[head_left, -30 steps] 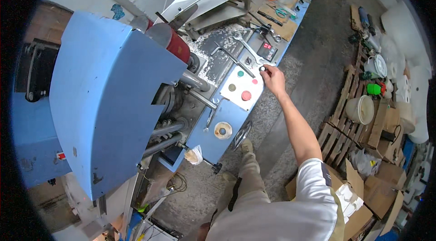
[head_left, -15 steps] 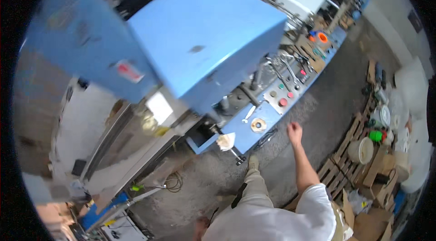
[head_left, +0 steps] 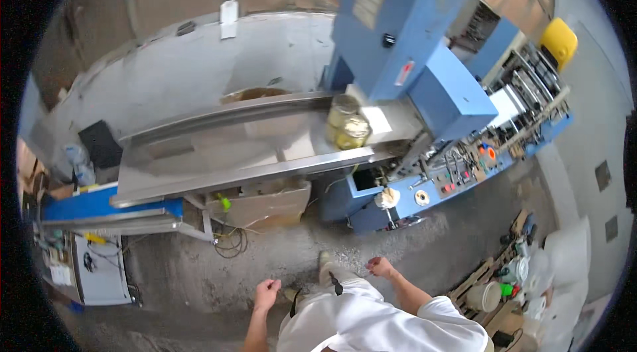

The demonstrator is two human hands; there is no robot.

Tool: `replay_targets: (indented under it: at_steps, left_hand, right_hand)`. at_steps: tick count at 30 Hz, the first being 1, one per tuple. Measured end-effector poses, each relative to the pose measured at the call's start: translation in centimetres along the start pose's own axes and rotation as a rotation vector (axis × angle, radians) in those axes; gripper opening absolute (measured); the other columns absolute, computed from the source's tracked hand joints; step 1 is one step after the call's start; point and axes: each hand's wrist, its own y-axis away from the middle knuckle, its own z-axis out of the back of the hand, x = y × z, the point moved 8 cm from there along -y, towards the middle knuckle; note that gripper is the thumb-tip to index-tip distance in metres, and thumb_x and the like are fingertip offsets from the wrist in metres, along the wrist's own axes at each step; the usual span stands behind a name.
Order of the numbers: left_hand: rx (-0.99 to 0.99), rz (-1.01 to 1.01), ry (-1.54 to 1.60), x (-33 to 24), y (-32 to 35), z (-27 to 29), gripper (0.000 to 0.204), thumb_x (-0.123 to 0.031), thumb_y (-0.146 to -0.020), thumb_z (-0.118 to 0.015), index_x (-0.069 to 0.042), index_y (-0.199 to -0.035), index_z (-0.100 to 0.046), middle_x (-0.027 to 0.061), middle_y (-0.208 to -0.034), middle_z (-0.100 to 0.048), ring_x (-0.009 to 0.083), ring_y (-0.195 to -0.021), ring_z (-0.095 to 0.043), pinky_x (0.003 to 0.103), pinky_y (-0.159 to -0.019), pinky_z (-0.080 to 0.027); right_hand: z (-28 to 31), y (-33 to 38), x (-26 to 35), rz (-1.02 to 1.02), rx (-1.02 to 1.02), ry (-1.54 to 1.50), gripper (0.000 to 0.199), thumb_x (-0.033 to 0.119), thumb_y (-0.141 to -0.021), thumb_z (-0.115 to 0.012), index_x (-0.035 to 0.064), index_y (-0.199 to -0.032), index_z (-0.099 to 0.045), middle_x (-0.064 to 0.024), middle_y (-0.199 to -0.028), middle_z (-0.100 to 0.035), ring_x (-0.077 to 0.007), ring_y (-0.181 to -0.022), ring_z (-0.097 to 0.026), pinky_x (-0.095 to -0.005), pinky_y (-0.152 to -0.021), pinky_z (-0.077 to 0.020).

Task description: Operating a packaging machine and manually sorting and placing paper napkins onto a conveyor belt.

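My left hand (head_left: 267, 293) is held low in front of my body with its fingers curled in; nothing shows in it. My right hand (head_left: 381, 267) hangs to the right of my legs, also loosely closed, and nothing is visible between its fingers. Both are above the grey floor and touch nothing. Nearest ahead of the right hand is the blue machine's ledge (head_left: 434, 201), where a roll of tape (head_left: 422, 198) lies beside a crumpled whitish cloth (head_left: 387, 199).
A long metal conveyor table (head_left: 219, 156) runs across ahead, with glass jars (head_left: 345, 123) of yellowish contents at its right end. A blue belt (head_left: 79, 209) lies at left. Cables (head_left: 230, 240) coil on the floor. Right, a pallet carries a white bucket (head_left: 484, 297) and cartons.
My view has swung left and away from the blue machine, bringing the full conveyor table into sight. My left hand has come up into clear view; my right hand has dropped lower.
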Motion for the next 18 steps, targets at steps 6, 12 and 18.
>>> replay_targets:
  at_steps: [6, 12, 18]
  left_hand:
    - [0.2, -0.089, 0.462, -10.1, 8.9, 10.0, 0.029, -0.016, -0.086, -0.07, -0.001, -0.111, -0.066, 0.0046, -0.107, -0.068, 0.0096, -0.095, -0.061, 0.024, -0.08, -0.05]
    - [0.687, -0.726, 0.294, -26.8, 24.7, 18.9, 0.068, -0.016, -0.077, -0.076, -0.004, -0.137, -0.046, 0.0116, -0.134, -0.053, 0.0241, -0.125, -0.047, 0.037, -0.105, -0.037]
    - [0.373, -0.748, 0.422, -27.7, 25.1, 25.9, 0.04, -0.014, -0.083, -0.069, -0.002, -0.12, -0.056, 0.0141, -0.117, -0.057, 0.0308, -0.11, -0.052, 0.043, -0.096, -0.04]
  right_hand:
    - [-10.1, -2.5, 8.6, 0.085, 0.2, 0.19, 0.034, 0.031, -0.085, -0.068, 0.0047, -0.108, -0.068, -0.0053, -0.082, -0.07, -0.0132, -0.07, -0.068, -0.028, -0.057, -0.0539]
    - [-23.4, -6.6, 21.1, 1.003, 0.356, 0.711, 0.036, 0.037, -0.085, -0.064, 0.0031, -0.094, -0.072, -0.017, -0.075, -0.068, -0.0231, -0.063, -0.066, -0.0384, -0.066, -0.0531]
    - [-41.4, -8.8, 32.6, 0.485, 0.714, 0.593, 0.04, 0.034, -0.078, -0.071, -0.0007, -0.098, -0.07, -0.0147, -0.085, -0.071, -0.0208, -0.073, -0.07, -0.0336, -0.069, -0.0548]
